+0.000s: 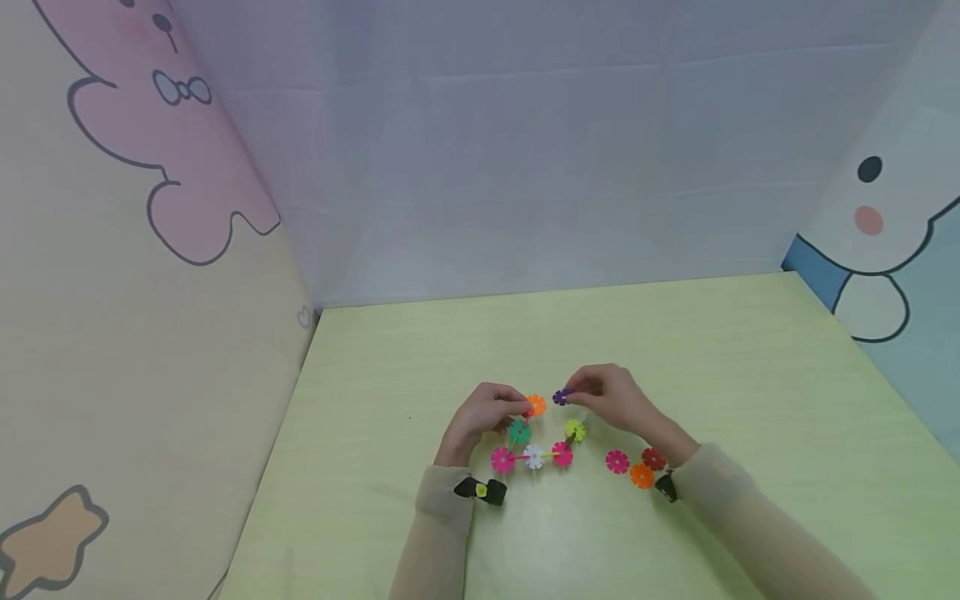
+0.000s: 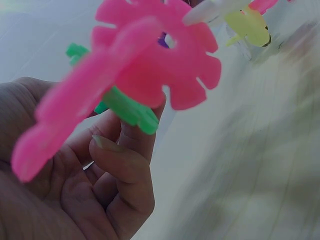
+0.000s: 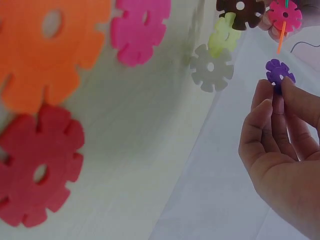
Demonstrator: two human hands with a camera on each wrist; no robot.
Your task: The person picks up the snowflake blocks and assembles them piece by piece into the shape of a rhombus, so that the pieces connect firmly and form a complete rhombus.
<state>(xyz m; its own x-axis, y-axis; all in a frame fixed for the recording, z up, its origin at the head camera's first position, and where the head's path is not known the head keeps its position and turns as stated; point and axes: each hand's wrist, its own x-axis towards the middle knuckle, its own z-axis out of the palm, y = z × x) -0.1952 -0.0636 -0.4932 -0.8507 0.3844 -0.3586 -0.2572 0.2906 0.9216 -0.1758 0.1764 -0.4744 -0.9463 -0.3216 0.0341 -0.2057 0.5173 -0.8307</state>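
My left hand (image 1: 483,417) grips the upper left end of a chain of slotted plastic snowflake discs, its fingertips at an orange disc (image 1: 536,405). Down from there run a green disc (image 1: 519,432), a pink disc (image 1: 502,460), a white disc (image 1: 533,457), another pink disc (image 1: 562,454) and a yellow disc (image 1: 575,429). In the left wrist view, a large pink disc (image 2: 185,65) partly hides the curled fingers. Thumb and fingertips of my right hand (image 1: 613,400) pinch a purple disc (image 3: 280,71), held apart from the orange one.
Loose beneath my right wrist lie a pink disc (image 1: 617,462), an orange disc (image 1: 642,476) and a red disc (image 1: 653,459). The pale yellow-green table (image 1: 360,375) meets a white back wall (image 1: 487,167) and printed side panels.
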